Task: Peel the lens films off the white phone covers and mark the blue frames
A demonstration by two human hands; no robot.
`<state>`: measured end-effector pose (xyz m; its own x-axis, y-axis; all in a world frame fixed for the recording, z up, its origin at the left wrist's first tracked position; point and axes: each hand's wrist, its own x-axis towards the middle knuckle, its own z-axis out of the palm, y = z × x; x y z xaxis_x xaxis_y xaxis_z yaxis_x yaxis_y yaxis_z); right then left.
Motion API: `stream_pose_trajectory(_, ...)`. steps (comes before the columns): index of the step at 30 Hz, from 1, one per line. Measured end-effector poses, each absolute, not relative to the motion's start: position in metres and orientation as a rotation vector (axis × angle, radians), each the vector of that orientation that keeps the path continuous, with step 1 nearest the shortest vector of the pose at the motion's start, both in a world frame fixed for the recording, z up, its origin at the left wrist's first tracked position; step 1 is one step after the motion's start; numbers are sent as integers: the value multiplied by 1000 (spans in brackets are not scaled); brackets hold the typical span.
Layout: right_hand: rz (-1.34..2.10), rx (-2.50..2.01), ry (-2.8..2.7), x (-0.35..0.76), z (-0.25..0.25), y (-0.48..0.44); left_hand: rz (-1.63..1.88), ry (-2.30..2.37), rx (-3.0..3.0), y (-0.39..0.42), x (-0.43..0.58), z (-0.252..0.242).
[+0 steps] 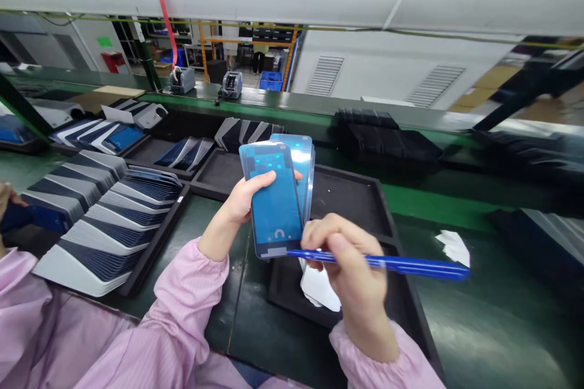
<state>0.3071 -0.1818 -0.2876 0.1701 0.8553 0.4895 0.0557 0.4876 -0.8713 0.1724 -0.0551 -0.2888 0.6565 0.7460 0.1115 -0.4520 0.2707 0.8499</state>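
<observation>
My left hand (pixel 249 196) grips a small fanned stack of phone-sized panels (pixel 276 206) covered in blue film, the thumb lying across the front one. Along the front panel's bottom edge is a pale grey tab (pixel 274 252). A blue pen (pixel 410 265) is pinched in my right hand (pixel 351 255), its tip at or very near that tab; whether it touches I cannot tell. The rear panels of the stack are partly hidden behind the front one. White slips (pixel 319 289) lie below my right hand in a black tray (pixel 285 292).
Left of me stands a black tray (pixel 155 240) packed with grey and dark panels (pixel 114 225). Tape dispensers (pixel 232 85) sit on the rear ledge (pixel 283 99). White scraps (pixel 454 247) lie on the green bench at right. At far left another person's hand (pixel 13 197) shows.
</observation>
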Motion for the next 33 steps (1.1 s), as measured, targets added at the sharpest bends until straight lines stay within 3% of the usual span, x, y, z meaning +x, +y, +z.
stream_pose_trajectory(2, 782, -1033, -1308, 297, -287, -183, 863, 364, 1043, -55, 169, -285)
stream_pose_trajectory(7, 565, -1187, -1338, 286, -287, -178, 940, 386, 1065, -53, 163, -281)
stream_pose_trajectory(24, 382, -1259, -1453, 283, -289, -179, 922, 355, 1061, -50, 163, -283)
stream_pose_trajectory(33, 599, -1127, -994, 309, -282, -188, 914, 352, 939, -49, 167, -288)
